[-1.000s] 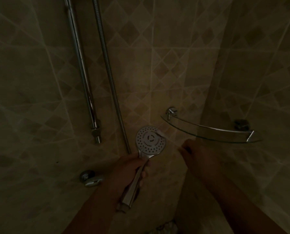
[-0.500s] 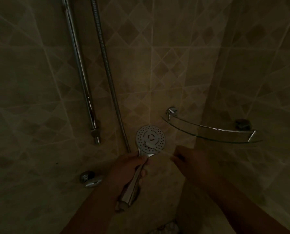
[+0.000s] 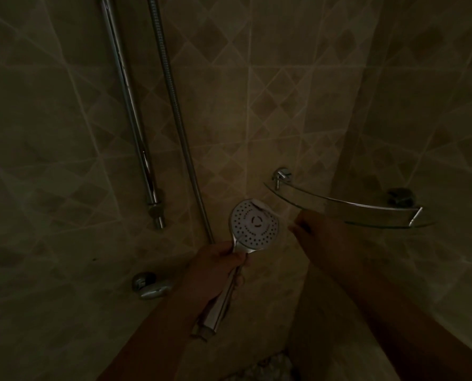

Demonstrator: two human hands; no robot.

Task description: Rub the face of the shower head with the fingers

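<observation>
**Shower head held in a dim tiled corner**

Dim beige wall tiles (image 3: 270, 119) with diamond patterns fill the corner. The shower head (image 3: 254, 226) stands nearly upright, its long axis running from the handle at lower left up to the round perforated face, which looks toward the camera. The left hand (image 3: 218, 268) grips its chrome handle, fingers curled round it. The right hand (image 3: 321, 233) hovers just right of the face, below the glass corner shelf (image 3: 339, 203), fingers bent; whether it pinches anything cannot be told. A slide rail (image 3: 130, 111) and hose (image 3: 174, 105) hang at left, above a wall valve (image 3: 149, 285).
</observation>
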